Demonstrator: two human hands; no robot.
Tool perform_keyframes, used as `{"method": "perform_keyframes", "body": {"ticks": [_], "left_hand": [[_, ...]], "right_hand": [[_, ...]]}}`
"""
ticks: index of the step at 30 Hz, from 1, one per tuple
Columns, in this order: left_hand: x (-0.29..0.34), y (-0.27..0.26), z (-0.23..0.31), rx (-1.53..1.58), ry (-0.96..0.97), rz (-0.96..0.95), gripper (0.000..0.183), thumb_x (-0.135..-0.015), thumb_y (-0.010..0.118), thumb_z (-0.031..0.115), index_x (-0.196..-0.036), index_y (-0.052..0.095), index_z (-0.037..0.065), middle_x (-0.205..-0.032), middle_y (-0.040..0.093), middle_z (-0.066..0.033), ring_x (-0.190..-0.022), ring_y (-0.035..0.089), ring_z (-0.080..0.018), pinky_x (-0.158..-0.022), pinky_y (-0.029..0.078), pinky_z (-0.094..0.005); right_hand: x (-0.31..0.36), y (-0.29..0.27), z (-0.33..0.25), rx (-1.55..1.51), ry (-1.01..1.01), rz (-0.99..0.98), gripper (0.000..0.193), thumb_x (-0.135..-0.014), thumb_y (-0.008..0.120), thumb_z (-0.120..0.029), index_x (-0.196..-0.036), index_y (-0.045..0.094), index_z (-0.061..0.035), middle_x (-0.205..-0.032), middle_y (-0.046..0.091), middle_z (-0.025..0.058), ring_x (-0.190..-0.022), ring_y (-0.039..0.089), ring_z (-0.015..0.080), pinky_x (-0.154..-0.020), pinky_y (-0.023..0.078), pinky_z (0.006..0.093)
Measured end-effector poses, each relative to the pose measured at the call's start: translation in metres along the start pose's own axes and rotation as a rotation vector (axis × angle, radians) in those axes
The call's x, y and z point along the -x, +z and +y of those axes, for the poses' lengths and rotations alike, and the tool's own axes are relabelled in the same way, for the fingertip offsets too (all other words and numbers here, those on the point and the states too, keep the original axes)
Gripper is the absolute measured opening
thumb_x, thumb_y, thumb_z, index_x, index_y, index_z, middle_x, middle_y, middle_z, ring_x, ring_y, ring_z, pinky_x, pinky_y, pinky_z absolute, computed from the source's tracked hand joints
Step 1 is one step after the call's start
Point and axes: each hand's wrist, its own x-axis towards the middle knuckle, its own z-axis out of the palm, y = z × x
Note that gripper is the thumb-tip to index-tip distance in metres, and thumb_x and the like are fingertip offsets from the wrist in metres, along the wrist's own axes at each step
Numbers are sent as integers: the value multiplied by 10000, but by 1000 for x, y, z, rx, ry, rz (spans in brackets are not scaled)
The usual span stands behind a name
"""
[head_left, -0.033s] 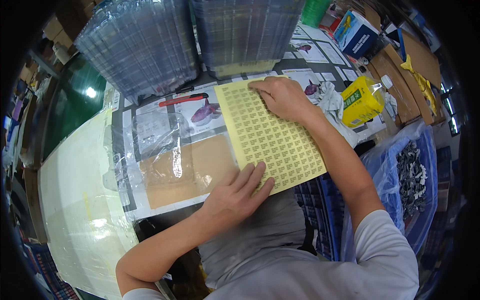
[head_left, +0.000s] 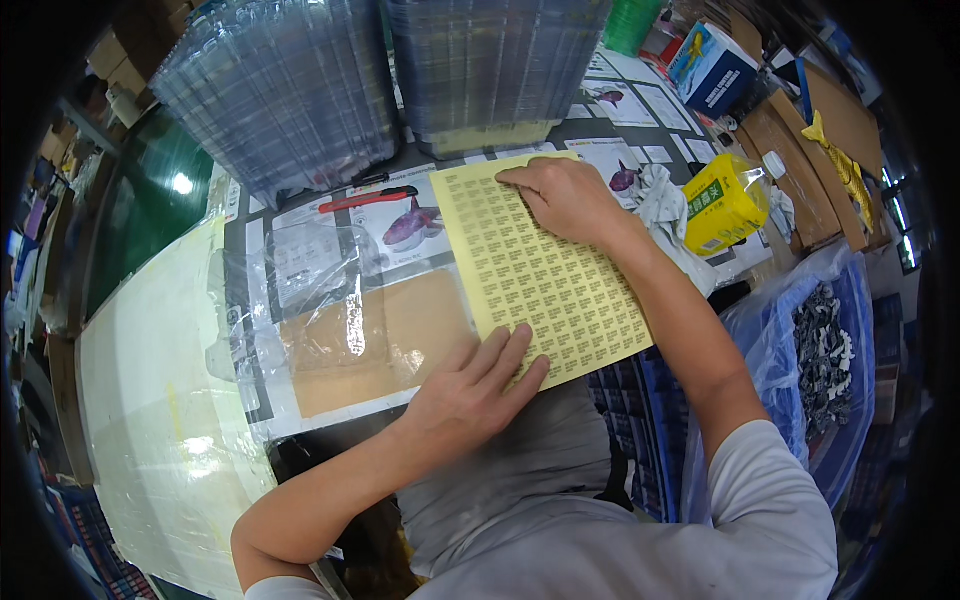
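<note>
A yellow sheet of small printed labels (head_left: 560, 300) lies aslant on the worktable, its near corner reaching past the front edge. My left hand (head_left: 470, 385) rests on its lower left edge, fingers flat and spread. Near the top edge, my right hand (head_left: 570, 200) bends over the sheet. Its index fingertip touches the upper rows of labels and the other fingers are curled under; whether a label is between them is hidden. A red box cutter (head_left: 368, 198) lies left of the sheet, with a pen (head_left: 365, 182) behind it.
Tall stacks of clear plastic trays (head_left: 285, 100) stand at the back. A clear plastic blister (head_left: 325, 300) lies on brown tape. At right are a crumpled cloth (head_left: 660, 200), a yellow bottle (head_left: 725, 205) and a blue bin (head_left: 860, 330) of small dark parts.
</note>
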Motion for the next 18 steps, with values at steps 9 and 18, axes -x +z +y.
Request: {"method": "perform_keyframes", "body": {"ticks": [9, 18], "left_hand": [[2, -1, 0, -22, 4, -16, 436, -904, 687, 139, -1328, 675, 35, -1417, 612, -258, -1252, 630, -354, -980, 524, -433], [3, 0, 0, -4, -4, -25, 478, -890, 688, 135, -1358, 653, 41, -1441, 594, -266, -1277, 618, -360, -1008, 510, -439]], "right_hand": [[-6, -5, -5, -8, -51, -2, 333, -998, 582, -130, -1260, 783, -89, -1072, 777, 181, -997, 726, 401, -855, 568, 508], [-12, -3, -20, -15, -65, -80, 346, -991, 565, -114, -1267, 771, -81, -1054, 776, 215, -994, 735, 417, -860, 571, 517]]}}
